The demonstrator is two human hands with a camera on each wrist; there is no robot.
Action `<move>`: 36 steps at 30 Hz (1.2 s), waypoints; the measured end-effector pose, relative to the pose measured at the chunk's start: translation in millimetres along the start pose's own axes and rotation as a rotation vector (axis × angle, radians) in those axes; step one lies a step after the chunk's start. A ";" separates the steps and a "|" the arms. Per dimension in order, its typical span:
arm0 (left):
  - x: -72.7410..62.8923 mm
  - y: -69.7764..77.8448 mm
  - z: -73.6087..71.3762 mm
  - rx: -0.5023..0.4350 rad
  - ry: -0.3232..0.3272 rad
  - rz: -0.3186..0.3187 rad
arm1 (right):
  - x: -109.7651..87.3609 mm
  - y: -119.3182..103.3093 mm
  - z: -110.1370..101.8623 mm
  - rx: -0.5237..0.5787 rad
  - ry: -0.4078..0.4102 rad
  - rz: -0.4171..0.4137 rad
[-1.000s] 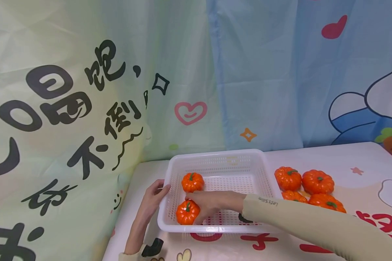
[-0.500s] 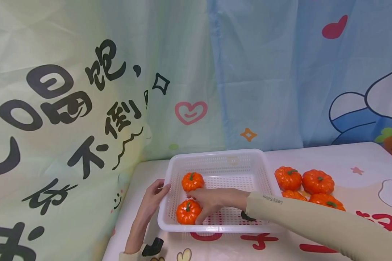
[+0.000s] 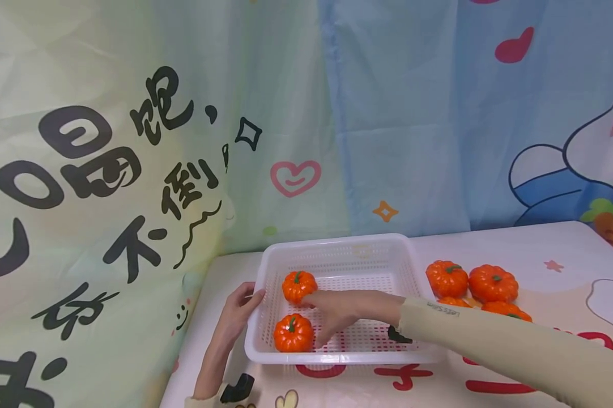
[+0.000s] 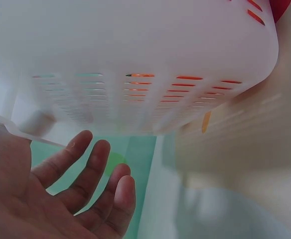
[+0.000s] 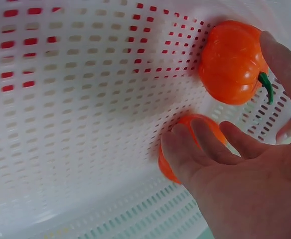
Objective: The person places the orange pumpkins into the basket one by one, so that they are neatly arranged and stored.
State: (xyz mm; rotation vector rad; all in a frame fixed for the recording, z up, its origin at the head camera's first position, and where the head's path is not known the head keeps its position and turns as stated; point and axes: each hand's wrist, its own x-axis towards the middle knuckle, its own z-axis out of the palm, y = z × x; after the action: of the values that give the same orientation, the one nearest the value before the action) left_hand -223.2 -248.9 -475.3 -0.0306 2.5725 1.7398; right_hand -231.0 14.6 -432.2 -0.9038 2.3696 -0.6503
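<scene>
A white perforated plastic basket point(image 3: 357, 358) stands on the table with two small orange pumpkins with green stems inside, along its left side. The rear pumpkin point(image 3: 298, 286) and the front pumpkin point(image 3: 293, 333) sit a little apart. My right hand point(image 3: 339, 311) hovers beside them with fingers and thumb spread, holding neither. In the right wrist view its fingers partly cover the rear pumpkin point(image 5: 168, 162), and the thumb lies near the front pumpkin point(image 5: 232, 62). My left hand point(image 3: 239, 310) touches the basket's left rim with the thumb; in the left wrist view its fingers point(image 4: 98, 164) extend loosely outside the wall.
Right of the basket, several more orange pumpkins point(image 3: 494, 283) sit in a cluster, some partly hidden by the right sleeve point(image 3: 469, 328). The table is covered by a printed cloth point(image 3: 551, 249). A printed curtain point(image 3: 398, 113) hangs behind and at the left.
My right hand has let go of the front pumpkin and drawn back slightly to the right and up. Both pumpkins in the basket stay put. The left hand remains at the rim.
</scene>
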 end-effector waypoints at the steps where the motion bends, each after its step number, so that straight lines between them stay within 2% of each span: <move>1: -0.4 0.0 0.0 -0.002 -0.001 0.000 | -1.3 1.5 -0.7 0.005 -0.001 -0.001; 12: -0.5 -1.7 0.5 0.006 0.010 0.000 | -20.8 9.7 -15.4 0.023 0.023 0.043; 23: -1.5 3.7 2.5 0.043 0.032 -0.004 | -43.6 11.1 -31.2 0.065 0.029 0.069; 36: -1.9 -0.5 0.0 0.026 0.011 0.023 | -71.7 6.9 -39.9 0.147 0.028 0.045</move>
State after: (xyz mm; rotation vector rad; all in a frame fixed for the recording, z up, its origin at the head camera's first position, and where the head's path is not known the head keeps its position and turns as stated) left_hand -221.3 -249.1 -475.7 -0.0102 2.6132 1.7182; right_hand -212.5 79.8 -385.4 -0.7806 2.3242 -0.8126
